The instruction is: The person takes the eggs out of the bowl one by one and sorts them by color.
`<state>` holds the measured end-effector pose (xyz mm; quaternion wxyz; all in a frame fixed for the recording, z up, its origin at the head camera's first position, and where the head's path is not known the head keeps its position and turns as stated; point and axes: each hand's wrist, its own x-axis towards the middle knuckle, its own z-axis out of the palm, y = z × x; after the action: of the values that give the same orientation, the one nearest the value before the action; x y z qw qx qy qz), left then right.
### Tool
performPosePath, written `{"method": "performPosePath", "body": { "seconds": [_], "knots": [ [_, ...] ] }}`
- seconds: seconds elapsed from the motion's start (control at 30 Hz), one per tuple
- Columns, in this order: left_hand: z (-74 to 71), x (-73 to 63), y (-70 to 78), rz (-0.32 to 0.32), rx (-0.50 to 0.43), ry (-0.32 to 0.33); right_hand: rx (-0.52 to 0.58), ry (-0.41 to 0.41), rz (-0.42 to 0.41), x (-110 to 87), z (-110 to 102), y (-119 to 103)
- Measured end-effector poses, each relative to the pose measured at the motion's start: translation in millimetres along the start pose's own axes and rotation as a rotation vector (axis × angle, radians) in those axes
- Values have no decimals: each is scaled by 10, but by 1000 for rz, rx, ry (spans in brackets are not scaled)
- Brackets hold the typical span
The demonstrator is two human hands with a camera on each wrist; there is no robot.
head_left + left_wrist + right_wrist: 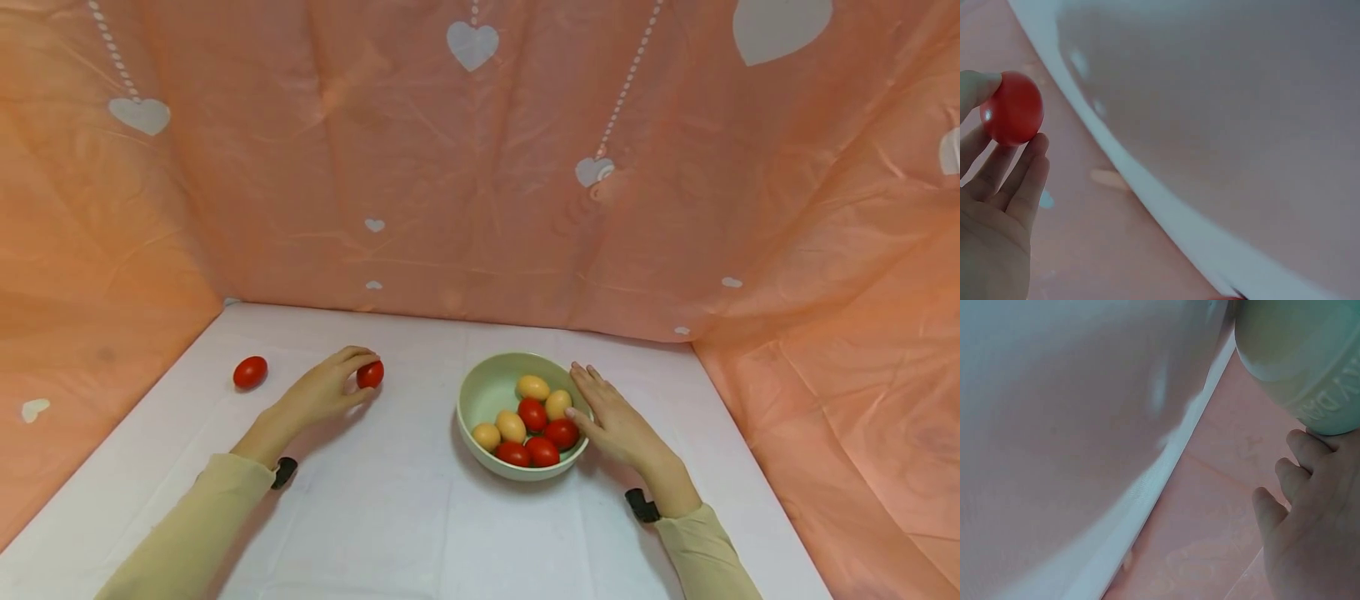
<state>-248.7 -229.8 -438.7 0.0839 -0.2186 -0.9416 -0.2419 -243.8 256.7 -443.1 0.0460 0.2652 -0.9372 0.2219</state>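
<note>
My left hand (327,387) pinches a red egg (371,374) between thumb and fingertips, left of the bowl. The left wrist view shows the same red egg (1015,109) between the thumb and the fingers. A pale green bowl (483,385) stands upright at the middle right, holding several red and yellowish eggs. At the bowl's right side rests my right hand (618,421), its fingers fairly straight along the outside and its thumb reaching over the rim. Seen from the right wrist, the fingers lie by the bowl's outer wall (1304,356); the thumb is hidden there.
Another red egg (251,372) lies on the white-covered table (360,517), left of my left hand. Peach cloth (480,208) with pale hearts encloses the table at the back and both sides.
</note>
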Motion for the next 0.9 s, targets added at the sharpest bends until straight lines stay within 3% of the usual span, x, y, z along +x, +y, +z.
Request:
{"method": "performPosePath", "body": {
  "seconds": [0.27, 0.5, 0.9],
  "knots": [
    [-161, -179, -254, -44, 62, -14, 1, 0, -2, -3, 0, 0],
    [-341, -291, -440, -101, 57, -63, 5, -9, 8, -5, -5, -2],
    [-535, -386, -695, -58, 150, -47, 5, -10, 7, -8, 7, 1]
  ]
}}
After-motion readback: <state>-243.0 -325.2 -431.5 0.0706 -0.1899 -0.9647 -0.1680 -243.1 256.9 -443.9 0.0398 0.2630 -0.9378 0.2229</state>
